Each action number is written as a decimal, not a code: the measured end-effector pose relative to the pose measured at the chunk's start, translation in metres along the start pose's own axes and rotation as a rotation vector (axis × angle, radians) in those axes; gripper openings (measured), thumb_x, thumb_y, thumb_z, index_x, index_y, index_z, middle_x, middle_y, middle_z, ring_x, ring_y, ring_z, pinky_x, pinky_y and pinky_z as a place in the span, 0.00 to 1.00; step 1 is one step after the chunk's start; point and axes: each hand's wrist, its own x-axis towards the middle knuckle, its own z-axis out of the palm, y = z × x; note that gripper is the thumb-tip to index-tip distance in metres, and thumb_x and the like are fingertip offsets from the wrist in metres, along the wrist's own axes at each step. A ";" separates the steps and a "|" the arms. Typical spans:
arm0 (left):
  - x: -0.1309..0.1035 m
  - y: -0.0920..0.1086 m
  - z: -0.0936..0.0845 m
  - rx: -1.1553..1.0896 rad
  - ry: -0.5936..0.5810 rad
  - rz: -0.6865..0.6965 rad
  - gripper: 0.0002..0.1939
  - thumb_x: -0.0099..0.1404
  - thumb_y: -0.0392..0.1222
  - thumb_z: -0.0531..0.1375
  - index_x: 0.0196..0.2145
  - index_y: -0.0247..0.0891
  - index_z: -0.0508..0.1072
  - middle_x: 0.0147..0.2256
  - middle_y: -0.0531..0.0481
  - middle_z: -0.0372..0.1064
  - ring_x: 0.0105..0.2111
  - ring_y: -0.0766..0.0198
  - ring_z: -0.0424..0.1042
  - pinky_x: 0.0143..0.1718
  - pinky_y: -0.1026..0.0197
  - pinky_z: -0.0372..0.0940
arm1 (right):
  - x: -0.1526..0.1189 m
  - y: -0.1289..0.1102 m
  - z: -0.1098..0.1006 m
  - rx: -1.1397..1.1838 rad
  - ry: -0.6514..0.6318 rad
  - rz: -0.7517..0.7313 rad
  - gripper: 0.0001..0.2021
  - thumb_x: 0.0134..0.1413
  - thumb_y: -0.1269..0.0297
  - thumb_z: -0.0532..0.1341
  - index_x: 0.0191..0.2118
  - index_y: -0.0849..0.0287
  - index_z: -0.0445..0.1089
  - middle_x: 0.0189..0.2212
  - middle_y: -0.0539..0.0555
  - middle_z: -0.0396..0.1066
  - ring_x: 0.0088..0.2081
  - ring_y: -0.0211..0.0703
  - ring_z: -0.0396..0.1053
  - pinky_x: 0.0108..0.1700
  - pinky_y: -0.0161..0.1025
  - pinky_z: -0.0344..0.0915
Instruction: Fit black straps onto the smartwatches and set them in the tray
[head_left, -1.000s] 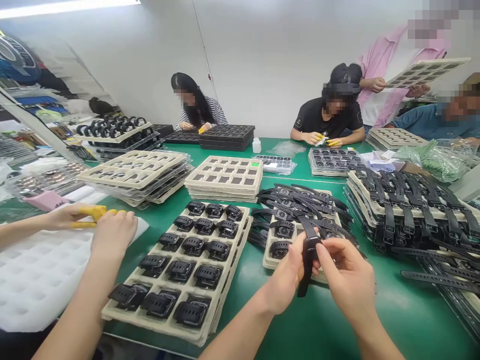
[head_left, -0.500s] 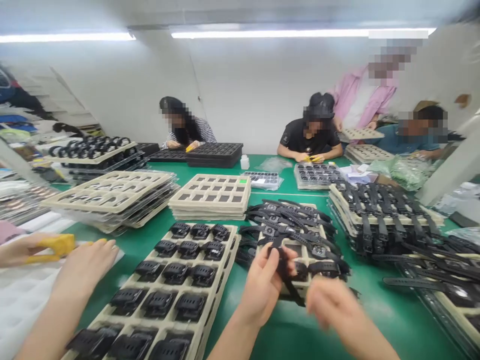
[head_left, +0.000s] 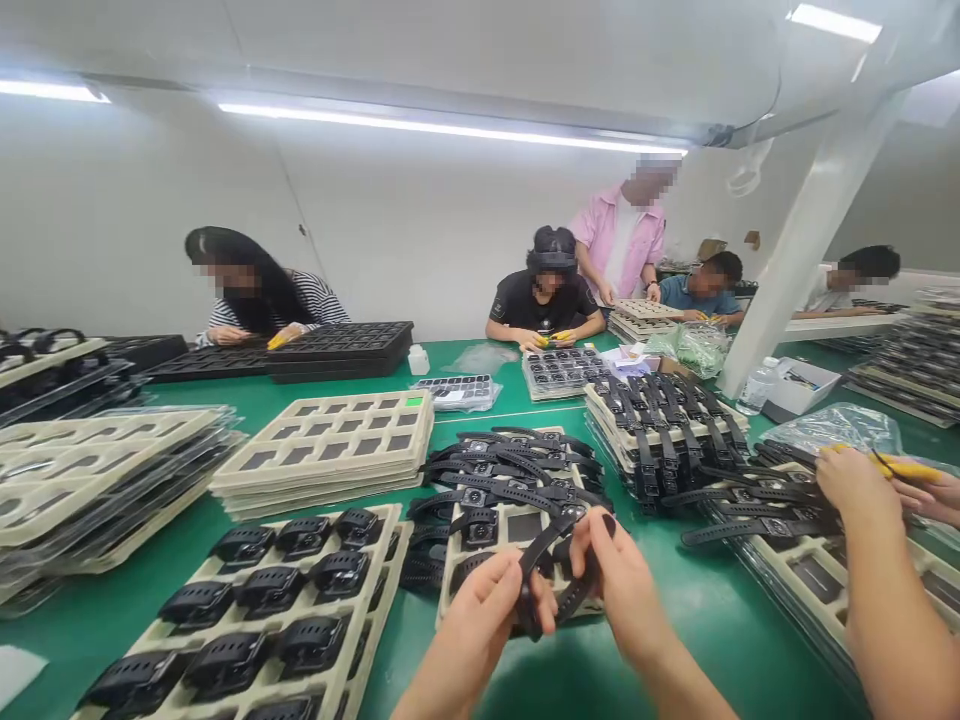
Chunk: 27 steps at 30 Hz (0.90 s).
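Left hand (head_left: 484,605) and right hand (head_left: 615,575) grip a black watch (head_left: 541,545), exact hold hard to tell, watch-strewn tray (head_left: 525,527) at twelve o'clock, second tray (head_left: 371,583) at nine

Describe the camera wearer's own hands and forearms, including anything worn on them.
The left hand and right hand are bare, without gloves or finger covers that I can see. The left forearm and right forearm show no sleeve or cuff within the picture. No wristband or ring is visible, though some fingers are partly hidden.
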 end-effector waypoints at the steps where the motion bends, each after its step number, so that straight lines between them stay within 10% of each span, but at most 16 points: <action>1: 0.002 0.001 -0.002 0.055 -0.021 -0.004 0.21 0.66 0.58 0.64 0.30 0.35 0.74 0.28 0.49 0.72 0.30 0.63 0.69 0.38 0.61 0.63 | 0.005 -0.008 0.003 -0.039 -0.020 -0.045 0.29 0.56 0.30 0.60 0.37 0.57 0.70 0.20 0.45 0.62 0.23 0.35 0.57 0.27 0.32 0.56; 5: 0.007 0.005 -0.009 0.218 -0.059 -0.007 0.21 0.65 0.59 0.64 0.32 0.35 0.76 0.30 0.49 0.72 0.30 0.62 0.69 0.37 0.62 0.65 | 0.018 -0.028 0.016 -0.163 -0.147 -0.115 0.29 0.56 0.31 0.61 0.39 0.57 0.70 0.17 0.42 0.57 0.22 0.36 0.56 0.27 0.33 0.55; 13: 0.007 -0.002 -0.018 0.732 0.242 0.287 0.22 0.63 0.53 0.65 0.51 0.42 0.76 0.47 0.45 0.79 0.46 0.53 0.77 0.47 0.60 0.71 | 0.010 -0.011 0.015 -0.425 -0.255 -0.163 0.17 0.65 0.45 0.58 0.40 0.55 0.68 0.32 0.48 0.67 0.34 0.41 0.63 0.37 0.36 0.60; 27: 0.022 -0.006 -0.017 1.271 0.153 0.854 0.11 0.70 0.43 0.62 0.49 0.43 0.76 0.41 0.51 0.82 0.37 0.64 0.82 0.42 0.70 0.75 | 0.015 -0.013 0.000 -0.506 -0.235 -0.328 0.12 0.68 0.57 0.57 0.34 0.57 0.67 0.27 0.47 0.67 0.30 0.39 0.63 0.34 0.36 0.58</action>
